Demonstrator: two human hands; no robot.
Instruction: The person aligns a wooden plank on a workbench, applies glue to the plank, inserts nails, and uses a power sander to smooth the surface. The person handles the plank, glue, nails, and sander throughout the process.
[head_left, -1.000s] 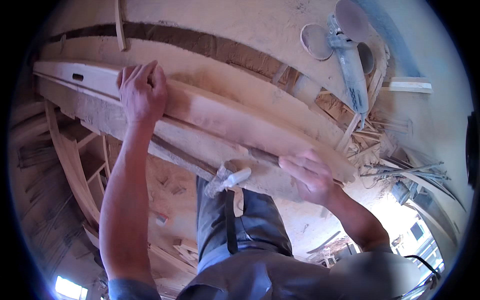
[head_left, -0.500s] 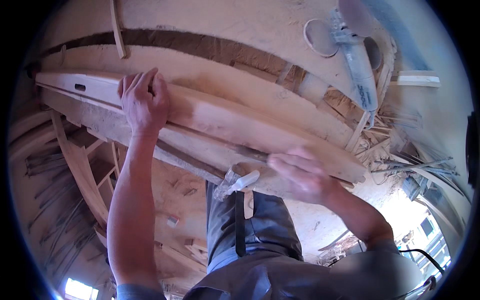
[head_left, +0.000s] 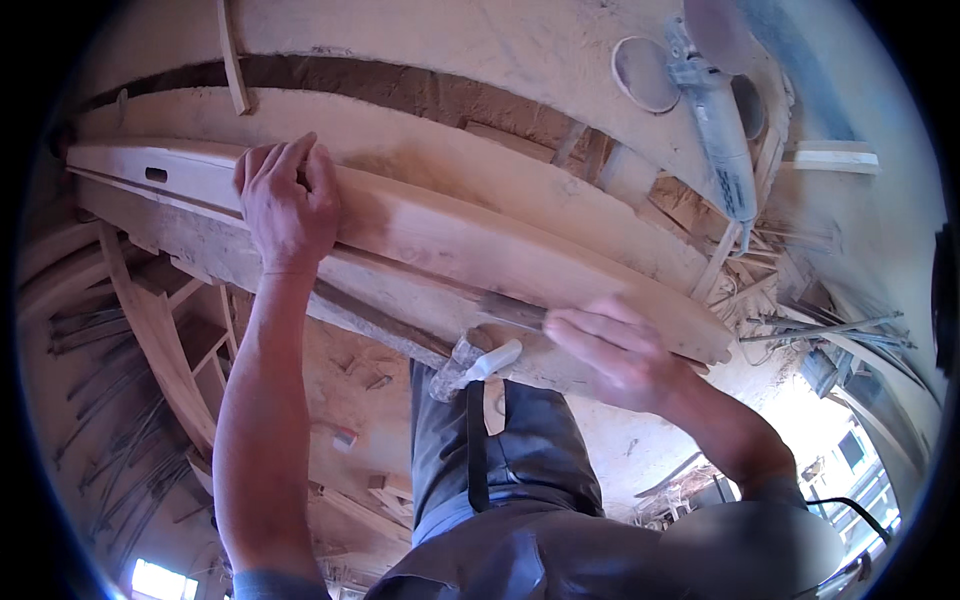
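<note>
A long pale wooden beam (head_left: 430,222) with a small slot near its left end lies across the bench in front of me. My left hand (head_left: 288,205) is curled over the beam's left part, fingers on its upper face and wrist across its near edge. Closed around one end of a flat, dark, file-like tool (head_left: 512,309) is my right hand (head_left: 612,350), slightly smeared by motion. The tool's exposed end lies along the groove on the beam's near side; its handle is hidden in my fingers.
A dusty angle grinder (head_left: 722,150) lies on the far right of the workbench (head_left: 420,48), beside a round disc (head_left: 645,75). A clear bottle with a white nozzle (head_left: 490,362) is at the near edge. Wood strips and metal rods (head_left: 850,333) are heaped at right.
My right hand and the flat tool have shifted slightly to the right along the beam's near side. My left hand stays in place on the beam.
</note>
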